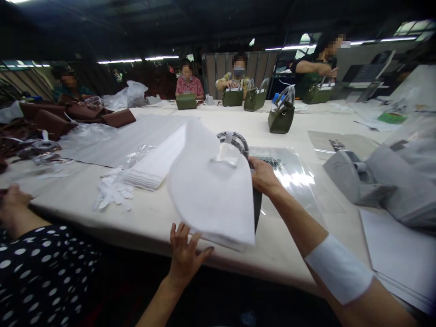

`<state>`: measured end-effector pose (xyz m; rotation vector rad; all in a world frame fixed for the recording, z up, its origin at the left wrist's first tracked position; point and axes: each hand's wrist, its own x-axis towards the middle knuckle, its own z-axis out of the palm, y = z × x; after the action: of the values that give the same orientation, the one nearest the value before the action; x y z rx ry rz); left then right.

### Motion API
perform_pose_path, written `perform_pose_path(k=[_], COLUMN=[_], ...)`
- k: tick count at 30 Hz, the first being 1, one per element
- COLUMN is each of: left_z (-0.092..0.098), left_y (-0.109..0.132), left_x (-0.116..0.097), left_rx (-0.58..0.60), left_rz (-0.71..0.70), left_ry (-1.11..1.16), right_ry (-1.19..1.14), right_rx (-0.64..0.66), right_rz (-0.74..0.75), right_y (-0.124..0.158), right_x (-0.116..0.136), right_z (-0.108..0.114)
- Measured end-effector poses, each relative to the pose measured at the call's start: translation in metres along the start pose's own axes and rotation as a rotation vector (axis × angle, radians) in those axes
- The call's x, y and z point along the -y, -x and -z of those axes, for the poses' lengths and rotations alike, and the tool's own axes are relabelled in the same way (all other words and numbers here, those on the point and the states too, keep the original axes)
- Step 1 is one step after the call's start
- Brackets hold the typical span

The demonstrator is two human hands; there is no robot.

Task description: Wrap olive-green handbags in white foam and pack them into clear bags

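Observation:
A white foam sheet [218,200] is curved around the front of a dark grey handbag [258,211] near the table's front edge. The bag's ring-shaped handles [242,144] show above it in clear wrap, with a small white piece [225,155] tucked at their base. My right hand [265,176] grips the bag's right side, its fingertips partly hidden behind the bag. At the sheet's lower edge is my left hand [185,252], fingers spread and thumb apart, the fingertips touching the foam. A white band wraps my right forearm.
A stack of foam sheets [153,168] and white strips [115,190] lie to the left. Clear plastic bags [293,177] lie to the right, beside a tape dispenser [354,177]. Green handbags [282,116] stand farther back, near co-workers. A neighbour's hand [15,202] is at far left.

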<state>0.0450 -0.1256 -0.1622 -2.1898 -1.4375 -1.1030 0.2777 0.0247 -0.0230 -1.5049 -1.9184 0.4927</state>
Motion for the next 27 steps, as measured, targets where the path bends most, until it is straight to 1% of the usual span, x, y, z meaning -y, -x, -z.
perform_pose_path(k=[3,5,7,9,11,13,15,17,18,20,24,27], left_z=[-0.012,-0.016,-0.013,-0.001,0.017,0.034,0.044,0.044,0.042,0.036,0.027,0.024], left_y=[-0.015,-0.03,-0.049,-0.069,-0.086,-0.099,-0.108,-0.114,-0.117,-0.123,-0.135,-0.137], left_x=[0.005,0.014,0.022,0.023,0.014,-0.005,-0.027,-0.044,-0.051,-0.06,-0.075,-0.084], left_rx=[0.063,0.076,0.084,0.094,0.09,0.077,0.095,0.164,0.203,0.238,0.203,0.205], left_rz=[-0.139,-0.233,-0.283,-0.308,-0.34,-0.401,-0.485,-0.571,-0.607,-0.635,-0.572,-0.536], left_ry=[-0.15,-0.16,-0.129,-0.102,-0.061,0.013,0.108,0.179,0.197,0.2,0.16,0.148], right_ry=[-0.04,-0.09,-0.158,-0.237,-0.317,-0.395,-0.449,-0.479,-0.488,-0.506,-0.539,-0.548], right_rx=[0.046,0.099,0.172,0.268,0.384,0.513,0.638,0.729,0.754,0.763,0.749,0.761], right_rz=[-0.021,-0.037,-0.068,-0.119,-0.182,-0.242,-0.303,-0.366,-0.396,-0.448,-0.52,-0.536], right_y=[-0.016,-0.028,-0.038,-0.044,-0.044,-0.038,-0.031,-0.025,-0.023,-0.022,-0.016,-0.01], right_x=[-0.012,-0.02,-0.031,-0.043,-0.056,-0.069,-0.079,-0.086,-0.09,-0.097,-0.11,-0.114], right_z=[0.0,0.001,0.005,0.013,0.019,0.022,0.019,0.012,0.007,-0.001,-0.012,-0.016])
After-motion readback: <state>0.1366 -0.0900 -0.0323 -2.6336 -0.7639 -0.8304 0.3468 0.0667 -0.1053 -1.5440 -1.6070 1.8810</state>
